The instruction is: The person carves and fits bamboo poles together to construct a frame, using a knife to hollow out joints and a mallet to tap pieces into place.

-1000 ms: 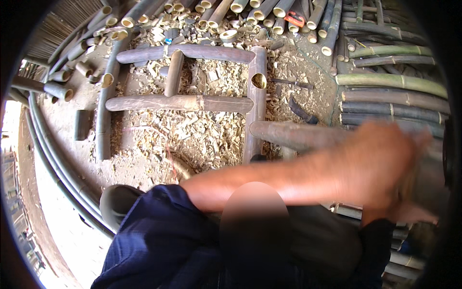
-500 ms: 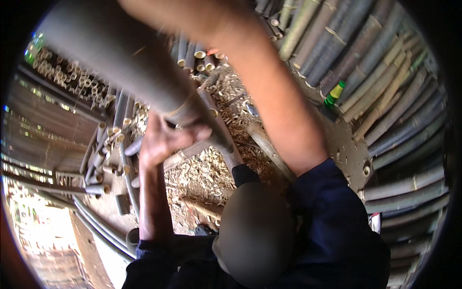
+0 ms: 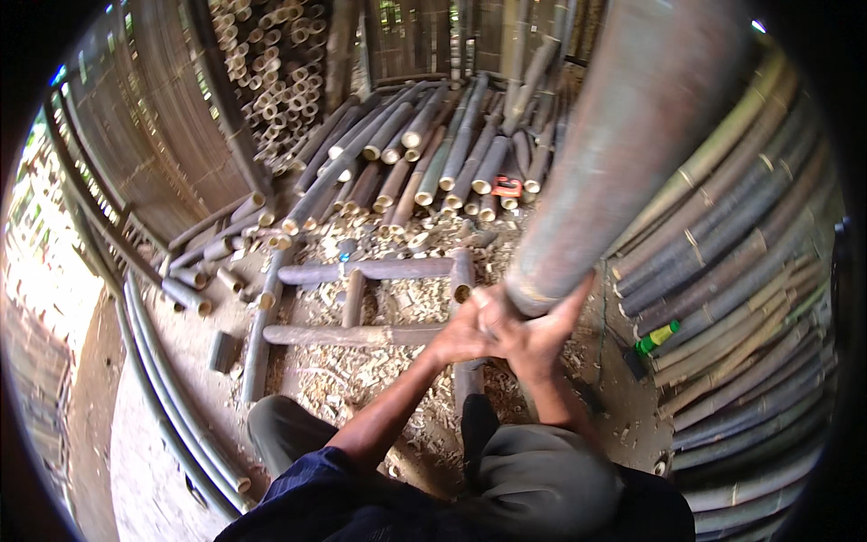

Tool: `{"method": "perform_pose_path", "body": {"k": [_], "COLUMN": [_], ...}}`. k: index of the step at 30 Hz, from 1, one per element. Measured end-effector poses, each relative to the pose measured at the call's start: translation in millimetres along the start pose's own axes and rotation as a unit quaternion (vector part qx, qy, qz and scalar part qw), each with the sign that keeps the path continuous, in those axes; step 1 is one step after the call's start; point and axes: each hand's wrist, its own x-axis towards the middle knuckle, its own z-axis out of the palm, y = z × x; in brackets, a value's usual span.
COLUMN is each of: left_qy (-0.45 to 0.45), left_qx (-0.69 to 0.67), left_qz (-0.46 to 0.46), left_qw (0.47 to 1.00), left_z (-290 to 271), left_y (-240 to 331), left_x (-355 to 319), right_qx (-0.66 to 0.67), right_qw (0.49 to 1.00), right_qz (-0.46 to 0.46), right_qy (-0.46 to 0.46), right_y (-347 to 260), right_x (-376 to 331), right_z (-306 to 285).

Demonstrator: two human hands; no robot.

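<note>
Two hands were cupped under the bottom end of a big bamboo pole (image 3: 623, 154), left hand (image 3: 470, 332) and right hand (image 3: 537, 339) pressed together, fingers curled up around the cut end and gripping it. That pole was thick, round and smooth, a dull grey-brown with a faint ring near the base. Its long axis ran from the hands, around the middle of the view, steeply up and away to the upper right, so the butt end pointed down at the person and the rest went out of view at the top.

Loads of texture everywhere else. Floor (image 3: 153, 452) was packed dirt, with a pale litter of wood chips (image 3: 361, 379) and shavings just beyond the hands. A rough frame of short logs (image 3: 370, 271) lay flat in the chips, weathered and greyish. Behind it sat a heap of cut bamboo poles (image 3: 433, 154), open hollow ends facing the camera, some green, some dark. More long poles (image 3: 750, 298) were stacked along the right, jointed and curving with the lens. A small green bottle (image 3: 657, 337) rested on that stack, and something red and boxy (image 3: 507, 187) sat among the pole ends; couldn't tell what it was. Thin grey pipes (image 3: 153, 379) curved along the left.
</note>
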Motion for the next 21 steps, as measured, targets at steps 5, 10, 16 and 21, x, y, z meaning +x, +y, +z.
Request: {"method": "perform_pose_path", "body": {"k": [5,10,16,21], "left_qy": [-0.005,0.196,-0.110,-0.101], "left_qx": [0.014,0.084,0.001,-0.018], "left_qz": [-0.057,-0.013,-0.044,0.037], "left_qw": [0.998,0.977,0.993,0.994], "left_z": [1.8,42.1,-7.6,-7.4], "left_y": [18.8,25.8,29.3,35.9], "left_x": [2.9,1.6,24.8,26.3], "right_qx": [-0.052,0.050,-0.155,-0.287], "right_qw": [0.998,0.991,0.984,0.948], "right_qz": [0.007,0.045,-0.008,-0.126], "right_qy": [0.023,-0.114,0.087,0.059], "right_y": [6.7,2.3,-28.4,-30.0], "right_x": [-1.1,28.2,16.7,20.3], "right_z": [6.2,-12.2,22.3,17.0]}}
